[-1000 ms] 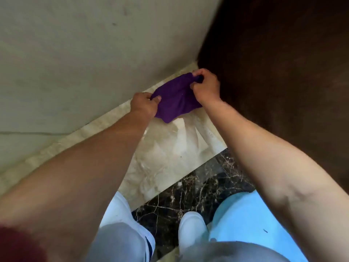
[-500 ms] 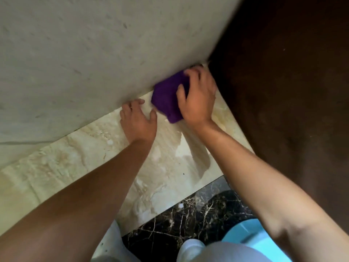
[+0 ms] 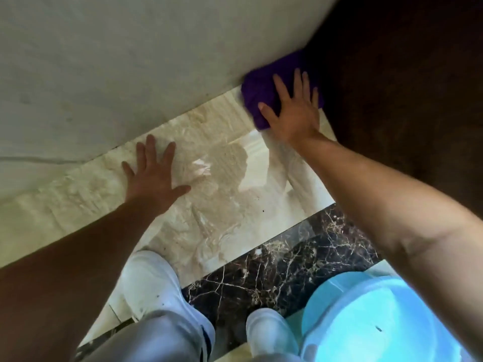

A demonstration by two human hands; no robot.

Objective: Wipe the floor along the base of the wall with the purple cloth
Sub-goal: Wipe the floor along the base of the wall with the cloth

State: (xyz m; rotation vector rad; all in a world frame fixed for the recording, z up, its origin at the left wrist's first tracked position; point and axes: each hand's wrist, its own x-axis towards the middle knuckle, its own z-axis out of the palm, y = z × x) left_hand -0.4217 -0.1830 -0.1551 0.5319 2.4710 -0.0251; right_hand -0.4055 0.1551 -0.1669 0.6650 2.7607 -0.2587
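Note:
The purple cloth (image 3: 257, 87) lies bunched on the cream marble floor (image 3: 222, 205), in the corner where the pale wall (image 3: 117, 61) meets a dark brown panel (image 3: 405, 87). My right hand (image 3: 292, 113) lies flat on the cloth with fingers spread, pressing it down against the base of the wall. My left hand (image 3: 154, 176) rests palm down on the bare floor to the left, just below the wall's base, with fingers apart and nothing in it. The floor around the cloth looks wet and shiny.
A light blue plastic basin (image 3: 366, 317) stands at the lower right beside my feet. My white shoes (image 3: 151, 283) (image 3: 266, 327) stand on the cream tile and on a dark veined marble strip (image 3: 274, 265). The brown panel closes off the right side.
Both hands held the cloth up a second ago. Now the left hand has let go and sits flat on the floor, and the right hand presses the cloth down into the corner.

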